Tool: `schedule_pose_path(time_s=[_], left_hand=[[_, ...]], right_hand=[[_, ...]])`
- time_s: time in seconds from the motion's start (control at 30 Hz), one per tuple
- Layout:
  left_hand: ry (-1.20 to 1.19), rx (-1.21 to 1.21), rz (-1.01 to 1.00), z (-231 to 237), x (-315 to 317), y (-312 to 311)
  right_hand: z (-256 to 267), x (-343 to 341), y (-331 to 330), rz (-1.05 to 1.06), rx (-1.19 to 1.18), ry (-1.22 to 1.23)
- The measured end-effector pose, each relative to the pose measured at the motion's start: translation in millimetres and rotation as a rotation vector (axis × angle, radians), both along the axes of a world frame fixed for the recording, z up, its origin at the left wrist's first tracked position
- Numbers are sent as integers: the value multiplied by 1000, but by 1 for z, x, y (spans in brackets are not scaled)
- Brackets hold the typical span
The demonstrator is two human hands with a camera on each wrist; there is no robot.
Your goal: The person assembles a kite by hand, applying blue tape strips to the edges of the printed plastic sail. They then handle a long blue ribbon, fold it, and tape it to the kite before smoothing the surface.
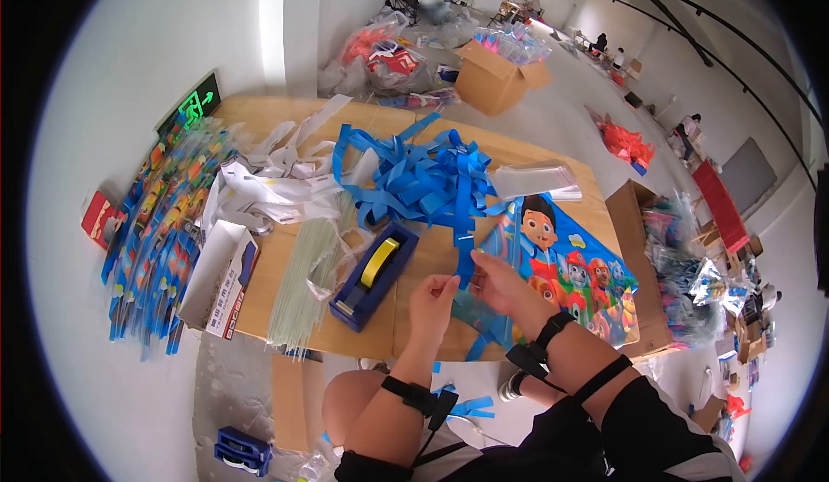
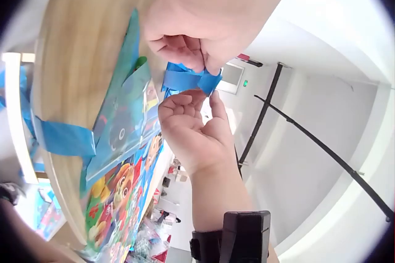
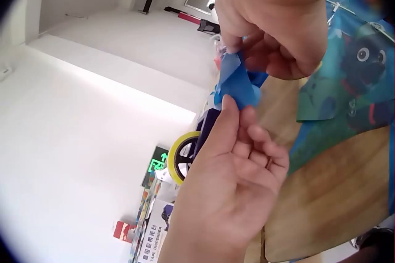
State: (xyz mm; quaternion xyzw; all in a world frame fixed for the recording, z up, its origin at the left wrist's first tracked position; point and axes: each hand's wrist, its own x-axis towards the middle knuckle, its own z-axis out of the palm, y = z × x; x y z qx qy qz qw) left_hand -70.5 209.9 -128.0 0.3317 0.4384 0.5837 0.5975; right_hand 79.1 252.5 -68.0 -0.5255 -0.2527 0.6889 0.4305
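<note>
Fingers [image 3: 258, 138] of both hands [image 1: 431, 308] [image 1: 503, 283] pinch-tight on blue strip [image 3: 236, 84]; pale sticks [image 1: 298, 288] in head view only

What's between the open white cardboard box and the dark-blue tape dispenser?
A bundle of thin pale-green sticks, with a loose white strip looping across its edge; the head view shows it.

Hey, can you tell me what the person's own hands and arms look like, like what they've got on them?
The left hand and right hand wear no gloves. Each wrist has a black strap, left strap and right strap, carrying a boxy black device. A further black band circles the right arm, and the right sleeve is black.
</note>
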Motion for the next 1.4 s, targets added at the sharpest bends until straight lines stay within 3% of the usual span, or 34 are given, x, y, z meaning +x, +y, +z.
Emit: schedule_pose_path(time_s=[0.13, 0.5, 0.9, 1.1, 1.17, 1.4], left_hand=[[109, 78, 55, -1, 1, 1], [-197, 97, -25, 17, -2, 1], [-231, 104, -51, 21, 1, 2], [-210, 53, -36, 12, 5, 6], [-161, 58, -41, 9, 5, 7], [-101, 28, 17, 5, 8, 7]], right_hand=[[0, -3, -8, 83, -16, -12], [-4, -5, -6, 57, -9, 126], [-5, -5, -3, 32, -9, 107], [10, -15, -13, -36, 230, -310], [13, -14, -12, 51, 341, -452], [23, -11, -17, 133, 393, -484]])
